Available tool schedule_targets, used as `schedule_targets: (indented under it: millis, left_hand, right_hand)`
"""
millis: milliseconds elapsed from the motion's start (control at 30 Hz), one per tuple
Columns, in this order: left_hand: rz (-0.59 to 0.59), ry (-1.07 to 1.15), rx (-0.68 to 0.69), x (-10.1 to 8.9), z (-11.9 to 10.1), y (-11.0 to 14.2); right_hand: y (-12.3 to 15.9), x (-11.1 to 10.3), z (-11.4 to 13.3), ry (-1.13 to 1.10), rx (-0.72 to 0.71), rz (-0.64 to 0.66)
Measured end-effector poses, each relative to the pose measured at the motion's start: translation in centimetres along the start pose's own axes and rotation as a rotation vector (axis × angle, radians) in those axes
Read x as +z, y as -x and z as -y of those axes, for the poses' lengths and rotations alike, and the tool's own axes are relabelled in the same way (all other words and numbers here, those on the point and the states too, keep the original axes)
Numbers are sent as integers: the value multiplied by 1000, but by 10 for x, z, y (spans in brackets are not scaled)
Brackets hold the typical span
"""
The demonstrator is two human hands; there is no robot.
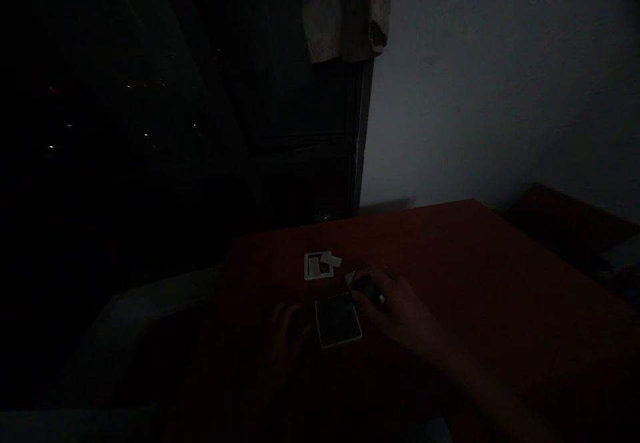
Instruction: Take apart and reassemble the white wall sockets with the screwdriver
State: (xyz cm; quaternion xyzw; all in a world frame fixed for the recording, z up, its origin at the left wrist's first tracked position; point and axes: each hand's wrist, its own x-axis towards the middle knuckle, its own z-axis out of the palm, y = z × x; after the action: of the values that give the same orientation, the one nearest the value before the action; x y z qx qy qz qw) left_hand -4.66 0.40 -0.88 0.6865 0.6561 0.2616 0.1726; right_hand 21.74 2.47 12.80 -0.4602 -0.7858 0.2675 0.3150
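In the dim light a flat dark square with a pale rim (pixel 338 321) lies on the reddish table (pixel 430 249). My left hand (pixel 286 333) is just left of it, fingers curved and apart, holding nothing that I can see. My right hand (pixel 397 306) curls its thumb and fingers around a small dark greenish object (pixel 367 287) at the square's upper right corner; its kind is too dark to tell. A pale scrap shows beside the fingertips. Beyond the square lies a white square frame (pixel 307 267) with small pale rectangular pieces (pixel 314 267) in and across it.
A pale wall (pixel 475 96) rises behind the table on the right. Cloth (pixel 330 16) hangs over a dark window or door frame (pixel 361 136) at the back. Small lights show in the darkness at left. Another reddish-brown surface (pixel 560 206) stands at right.
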Motion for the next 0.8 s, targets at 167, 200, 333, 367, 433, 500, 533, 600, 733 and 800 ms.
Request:
schedule_targets:
  millis: [167,200,333,367,433,500,533,600,733,800]
  left_hand:
    - [147,207,122,13,-23,1]
    - [150,223,117,15,-26,0]
    - [136,251,70,21,-33,-3]
    - [132,252,68,21,-33,-3]
    - [122,258,64,19,-34,-3]
    - [112,266,58,16,-35,-1]
    - [106,270,54,14,-35,0]
    - [96,280,44,11,-36,1]
    - [83,316,23,10,-39,1]
    - [81,340,12,12,-40,2]
  right_hand:
    - [-13,-4,20,287,-69,105]
    - [-19,-5,27,367,-111,132]
    - [-42,-3,56,590,-190,248]
    - [-47,-1,62,608,-186,250]
    - [-55,4,68,616,-196,251]
    - [-60,9,70,599,-247,273]
    - [-62,11,69,591,-278,288]
    - [-65,11,65,571,-332,316]
    - [-69,7,58,479,-422,370]
    - [-70,5,58,481,-406,377]
